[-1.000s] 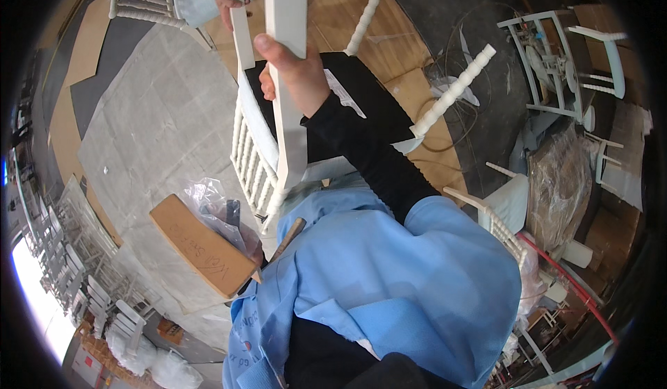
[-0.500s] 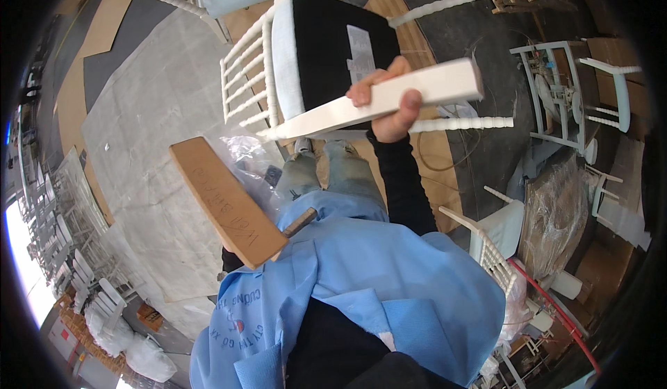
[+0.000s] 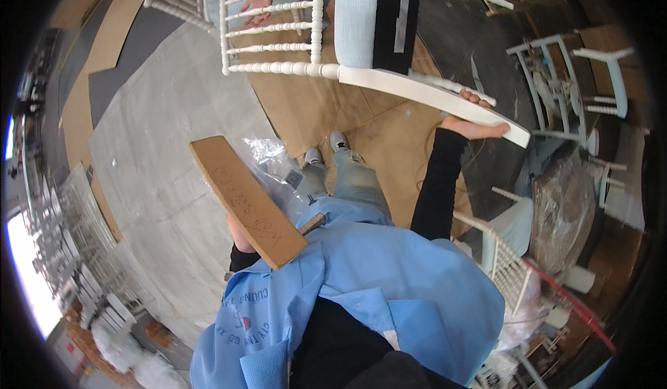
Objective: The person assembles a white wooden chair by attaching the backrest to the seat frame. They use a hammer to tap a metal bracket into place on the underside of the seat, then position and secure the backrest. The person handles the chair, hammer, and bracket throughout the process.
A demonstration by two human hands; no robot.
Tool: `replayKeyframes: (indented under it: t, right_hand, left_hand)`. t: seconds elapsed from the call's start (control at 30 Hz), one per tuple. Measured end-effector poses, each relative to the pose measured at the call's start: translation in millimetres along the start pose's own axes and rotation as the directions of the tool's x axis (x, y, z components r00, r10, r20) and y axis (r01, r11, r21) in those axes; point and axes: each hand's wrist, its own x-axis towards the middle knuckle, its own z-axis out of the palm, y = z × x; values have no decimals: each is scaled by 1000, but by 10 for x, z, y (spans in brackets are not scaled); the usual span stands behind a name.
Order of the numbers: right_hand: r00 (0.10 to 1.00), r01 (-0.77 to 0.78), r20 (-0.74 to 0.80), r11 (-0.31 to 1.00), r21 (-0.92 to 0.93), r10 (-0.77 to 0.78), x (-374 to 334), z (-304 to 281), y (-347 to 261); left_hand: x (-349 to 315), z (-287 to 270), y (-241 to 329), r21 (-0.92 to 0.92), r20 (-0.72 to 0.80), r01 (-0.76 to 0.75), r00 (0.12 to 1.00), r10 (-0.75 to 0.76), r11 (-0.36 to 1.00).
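A white chair [image 3: 326, 69] with turned spindles, a pale blue seat and a dark underside is held tipped on its side above the floor. My right hand [image 3: 476, 121] is wrapped round its long, smooth white leg [image 3: 424, 94], near the leg's free end. Close to my chest, my left hand [image 3: 240, 236] is mostly hidden behind a long brown cardboard box [image 3: 243, 201] with handwriting on it. The box appears held by that hand, though its fingers do not show. A clear plastic bag [image 3: 267, 153] hangs beside the box. A short rod-like piece [image 3: 313, 224] sticks out by the box's near end.
Another person's hand [image 3: 258, 5] shows behind the chair's spindles. More white chairs [image 3: 504, 239] and a chair frame [image 3: 549, 87] stand at the right, near a plastic-wrapped stack [image 3: 563, 201]. Cardboard sheets [image 3: 375, 139] and a grey sheet [image 3: 153, 153] cover the floor.
The chair has shifted up and to the right in view and turned, with my right hand still on its leg. The cardboard box has moved slightly right. The other person's hand now shows behind the spindles.
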Motion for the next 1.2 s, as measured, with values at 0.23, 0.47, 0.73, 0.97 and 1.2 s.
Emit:
replayKeyframes:
  t: [0.23, 0.47, 0.73, 0.97, 1.2]
  right_hand:
    - [926, -83, -372, 996, -23, 68, 970, -1858, 335]
    - [627, -669, -685, 708, -228, 372, 195, -3128, 91]
    - [507, -850, -642, 459, -260, 575, -755, -2902, -242]
    - [71, -547, -172, -106, -831, 983, -1323, -2664, 33]
    - [-603, 287, 72, 300, -910, 794, -2811, -585, 1234]
  left_hand:
    - [390, 103, 122, 183, 201, 163, 959, -199, 970]
    - [580, 441, -147, 513, 389, 70, 870, -304, 856]
    - [142, 874, -633, 657, 481, -247, 865, -143, 712]
    - [-344, 797, -771, 567, 300, -79, 947, -116, 820]
    - [-630, 486, -465, 125, 92, 66, 993, -77, 990]
